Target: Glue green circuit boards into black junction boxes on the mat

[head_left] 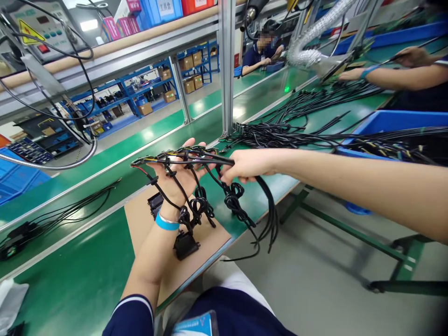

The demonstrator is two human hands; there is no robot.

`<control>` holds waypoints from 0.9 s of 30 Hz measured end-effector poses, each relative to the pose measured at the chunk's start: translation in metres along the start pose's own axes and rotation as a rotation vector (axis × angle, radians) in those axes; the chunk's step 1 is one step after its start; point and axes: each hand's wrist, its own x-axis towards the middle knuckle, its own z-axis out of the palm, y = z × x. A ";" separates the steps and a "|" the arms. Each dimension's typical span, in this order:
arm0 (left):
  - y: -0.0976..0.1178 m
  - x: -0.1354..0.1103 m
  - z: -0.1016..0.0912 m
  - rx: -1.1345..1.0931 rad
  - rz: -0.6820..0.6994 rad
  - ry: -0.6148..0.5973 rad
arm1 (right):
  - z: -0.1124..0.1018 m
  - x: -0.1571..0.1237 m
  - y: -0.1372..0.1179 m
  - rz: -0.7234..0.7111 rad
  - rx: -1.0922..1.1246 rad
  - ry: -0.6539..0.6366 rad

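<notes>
Several black cables (269, 205) are bunched in my right hand (245, 165), its fingers closed round them. Their free ends hang over the bench's front edge. Small circuit boards with coloured wires (168, 156) run from the bunch across my left hand (180, 172), which lies palm up beneath them with fingers spread. Coiled black leads (199, 205) dangle below the boards, past my left wrist. Under them a brown cardboard sheet (213, 238) lies on the green bench, bearing a black plastic housing (185, 245) and another dark part partly hidden behind my left wrist.
A large heap of black cables (266, 135) lies to the right along the bench. Beside it stands a blue bin (395, 119) with more cables. A metal post (227, 70) rises ahead. More cables (70, 210) lie at left. Co-workers' arms (388, 77) show at right.
</notes>
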 end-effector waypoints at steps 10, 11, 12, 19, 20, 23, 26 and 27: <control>0.013 0.000 -0.005 0.078 -0.091 -0.006 | -0.016 -0.013 -0.005 -0.004 -0.075 0.095; 0.013 0.000 -0.004 0.074 -0.085 -0.005 | -0.012 -0.013 -0.005 -0.002 -0.067 0.076; 0.013 -0.001 -0.002 0.071 -0.079 -0.003 | -0.006 -0.013 -0.003 -0.013 -0.058 0.048; 0.019 -0.005 0.006 0.169 -0.069 0.002 | -0.001 -0.009 0.006 -0.079 -0.121 0.026; 0.022 -0.005 0.006 0.182 -0.067 -0.006 | -0.010 -0.011 0.002 -0.073 -0.174 0.066; 0.029 -0.004 0.008 0.158 -0.078 -0.016 | -0.041 -0.025 -0.016 -0.064 -0.449 0.298; 0.030 -0.001 0.011 0.075 -0.035 0.005 | -0.066 -0.043 -0.038 -0.082 -0.560 0.477; 0.029 -0.001 0.013 0.046 -0.009 0.006 | -0.073 -0.048 -0.045 -0.116 -0.501 0.505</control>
